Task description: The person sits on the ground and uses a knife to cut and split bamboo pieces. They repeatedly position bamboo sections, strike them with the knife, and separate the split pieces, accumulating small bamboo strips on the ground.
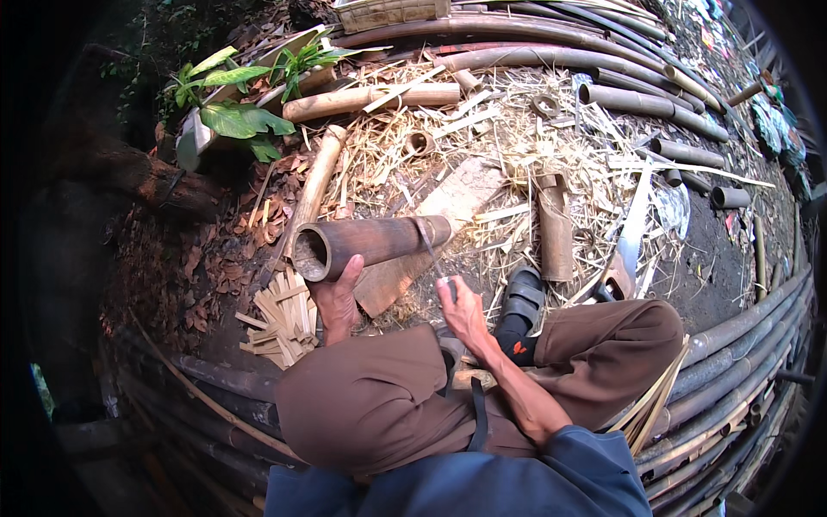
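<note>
Poles [560, 57] are laid well beyond the tube [370, 246]. A plank [469, 189] is set under it. The tube, crossing over the plank with its hollow end to the left, appears cut to length but unsplit; most of its dark skin is left on, so the trimming is judged to be at an early stage. A saw [637, 220] and an offcut [554, 237] are left right of the tube; slats [289, 323], apparently finished, are heaped near its open end. That end is steadied by the left hand [336, 302], whose grip cannot be told, the fingers being hidden. By the clenched right hand [463, 308], the knife [427, 239] is held against the tube's other end.
</note>
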Action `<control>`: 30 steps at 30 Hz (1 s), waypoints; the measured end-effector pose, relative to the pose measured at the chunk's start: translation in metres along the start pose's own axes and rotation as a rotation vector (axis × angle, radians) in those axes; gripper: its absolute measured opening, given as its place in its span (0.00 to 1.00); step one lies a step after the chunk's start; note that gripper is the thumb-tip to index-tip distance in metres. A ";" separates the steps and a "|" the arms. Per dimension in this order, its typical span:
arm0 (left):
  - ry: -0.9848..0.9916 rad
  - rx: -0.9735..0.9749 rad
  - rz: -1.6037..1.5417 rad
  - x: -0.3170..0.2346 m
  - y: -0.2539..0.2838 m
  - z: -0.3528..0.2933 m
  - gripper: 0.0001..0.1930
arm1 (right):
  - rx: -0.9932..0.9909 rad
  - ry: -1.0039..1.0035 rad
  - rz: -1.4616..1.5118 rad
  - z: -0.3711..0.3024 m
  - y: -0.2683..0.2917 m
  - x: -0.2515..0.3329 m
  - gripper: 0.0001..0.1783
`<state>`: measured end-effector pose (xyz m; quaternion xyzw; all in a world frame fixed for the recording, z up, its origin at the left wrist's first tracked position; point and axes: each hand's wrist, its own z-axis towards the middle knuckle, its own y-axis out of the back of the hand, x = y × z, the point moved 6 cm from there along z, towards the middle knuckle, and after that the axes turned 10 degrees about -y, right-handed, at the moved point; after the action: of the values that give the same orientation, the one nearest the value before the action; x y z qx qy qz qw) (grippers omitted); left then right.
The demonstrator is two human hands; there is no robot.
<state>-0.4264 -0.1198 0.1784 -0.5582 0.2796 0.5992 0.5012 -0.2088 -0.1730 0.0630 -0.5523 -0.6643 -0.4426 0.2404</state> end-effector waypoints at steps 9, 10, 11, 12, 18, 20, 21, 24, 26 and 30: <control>0.083 0.229 -0.040 -0.008 0.008 -0.001 0.37 | 0.007 0.146 -0.023 -0.009 -0.002 0.014 0.28; 0.073 0.250 -0.048 -0.016 0.001 -0.001 0.38 | -0.004 0.079 -0.024 -0.004 0.003 0.008 0.29; 0.057 0.274 -0.053 -0.024 -0.005 0.000 0.38 | -0.014 0.017 -0.019 0.006 0.009 -0.001 0.30; 0.041 0.298 -0.058 -0.029 -0.009 0.000 0.39 | -0.024 -0.045 -0.014 0.018 0.014 -0.013 0.32; 0.142 0.340 -0.094 -0.009 0.007 0.010 0.51 | -0.025 0.150 -0.115 -0.005 0.002 0.010 0.27; 0.118 0.399 -0.074 -0.012 0.005 0.010 0.51 | -0.044 -0.009 -0.010 0.021 0.012 -0.021 0.29; 0.101 0.419 -0.061 -0.011 0.007 0.011 0.50 | -0.052 -0.061 -0.072 0.034 0.018 -0.033 0.30; 0.037 0.470 -0.004 -0.014 0.023 0.010 0.50 | 0.011 -0.013 -0.086 0.005 0.010 -0.002 0.24; 0.025 0.521 0.042 -0.012 0.019 0.013 0.49 | -0.001 0.132 -0.087 -0.008 0.009 0.013 0.26; 0.067 0.393 -0.174 -0.014 0.013 0.010 0.45 | -0.121 -0.139 -0.192 0.045 0.046 -0.060 0.34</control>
<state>-0.4442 -0.1189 0.1908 -0.4913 0.3581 0.4688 0.6408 -0.1411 -0.1659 0.0067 -0.5288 -0.7014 -0.4634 0.1166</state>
